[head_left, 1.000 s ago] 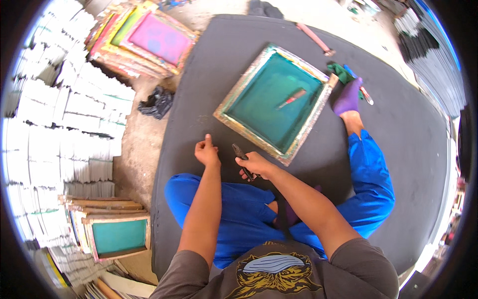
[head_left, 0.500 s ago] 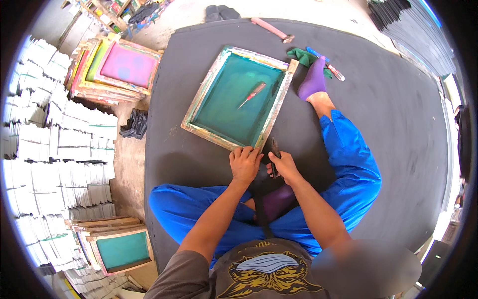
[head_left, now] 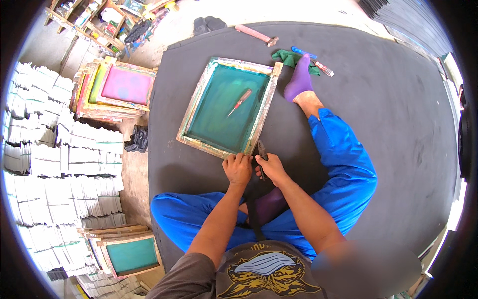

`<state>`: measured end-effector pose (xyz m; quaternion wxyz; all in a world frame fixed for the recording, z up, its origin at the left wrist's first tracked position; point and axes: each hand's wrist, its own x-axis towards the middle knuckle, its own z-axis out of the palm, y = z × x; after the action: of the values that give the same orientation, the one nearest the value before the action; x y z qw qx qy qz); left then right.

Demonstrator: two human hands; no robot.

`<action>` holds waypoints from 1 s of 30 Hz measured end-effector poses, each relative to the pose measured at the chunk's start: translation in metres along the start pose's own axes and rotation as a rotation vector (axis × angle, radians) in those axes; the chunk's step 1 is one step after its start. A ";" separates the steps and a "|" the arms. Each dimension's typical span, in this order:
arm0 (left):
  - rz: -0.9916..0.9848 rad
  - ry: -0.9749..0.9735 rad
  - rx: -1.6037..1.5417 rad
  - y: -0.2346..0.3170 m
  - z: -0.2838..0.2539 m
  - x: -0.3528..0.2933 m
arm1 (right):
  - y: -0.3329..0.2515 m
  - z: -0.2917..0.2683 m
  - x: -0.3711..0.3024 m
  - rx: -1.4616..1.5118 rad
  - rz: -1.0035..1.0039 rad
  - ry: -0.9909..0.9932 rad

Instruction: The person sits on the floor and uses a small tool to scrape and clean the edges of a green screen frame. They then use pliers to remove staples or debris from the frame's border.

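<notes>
A wooden screen-printing frame (head_left: 191,141) with teal mesh lies in front of me on the black work surface. My left hand (head_left: 238,170) is closed over its near edge, close to the near right corner. In my right hand (head_left: 272,168) is a pair of dark pliers (head_left: 262,148), gripped by the handles, with the jaws pointing up at that corner. Whether the jaws touch the wood is too small to tell. On the teal mesh rests a screwdriver (head_left: 241,101) with a reddish handle, its tip toward the near left.
Beyond the frame lie a hammer (head_left: 256,35), a green cloth (head_left: 285,56), a blue tool (head_left: 303,52) and a second screwdriver (head_left: 323,68) near my purple-socked foot (head_left: 299,82). Stacked screens (head_left: 124,85) and bundled paper (head_left: 55,194) stand at left, with a black bag (head_left: 137,138).
The whole scene has shifted slightly as the head view moved. My left hand stays on the frame edge and my right hand still grips the pliers at the corner.
</notes>
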<state>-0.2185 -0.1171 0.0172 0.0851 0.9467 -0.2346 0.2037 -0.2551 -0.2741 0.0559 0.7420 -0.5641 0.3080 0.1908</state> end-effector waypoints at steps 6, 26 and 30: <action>-0.052 -0.028 0.045 0.010 0.004 0.000 | 0.011 -0.004 0.009 0.020 -0.049 -0.003; -0.024 -0.294 0.094 0.003 0.007 0.017 | 0.026 -0.004 0.004 -0.118 -0.049 -0.007; -0.118 -0.373 -0.117 -0.010 0.001 0.023 | 0.017 0.001 -0.009 -0.140 -0.020 0.000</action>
<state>-0.1947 -0.1177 0.0257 0.1066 0.9736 -0.2019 0.0054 -0.2717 -0.2682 0.0497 0.7027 -0.6175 0.2883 0.2045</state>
